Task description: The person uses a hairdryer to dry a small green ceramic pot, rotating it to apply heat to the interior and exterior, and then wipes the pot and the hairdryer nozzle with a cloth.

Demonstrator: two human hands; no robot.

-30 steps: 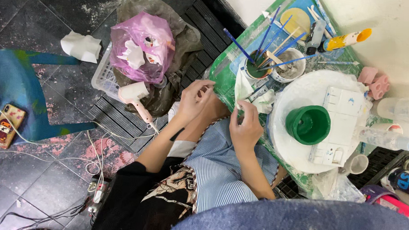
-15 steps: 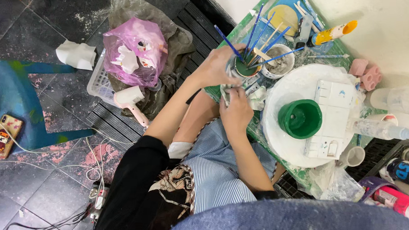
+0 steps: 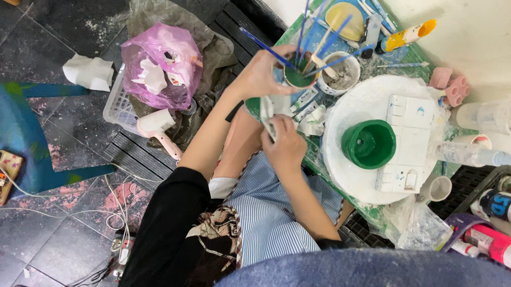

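Your left hand (image 3: 258, 75) grips the green brush cup (image 3: 297, 77) at the table's near edge (image 3: 314, 162). Your right hand (image 3: 286, 147) pinches a crumpled tissue (image 3: 269, 113) just below it.

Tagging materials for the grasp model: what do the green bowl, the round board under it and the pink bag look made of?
Green bowl: probably glazed or painted ceramic; glossy, thick rim.
Round board: matte white, dusty, perhaps plaster or coated wood; unclear.
Pink bag: thin plastic film, translucent and crinkled.
The left hand grips a brush cup; the right hand holds a whitish scrap, perhaps paper.
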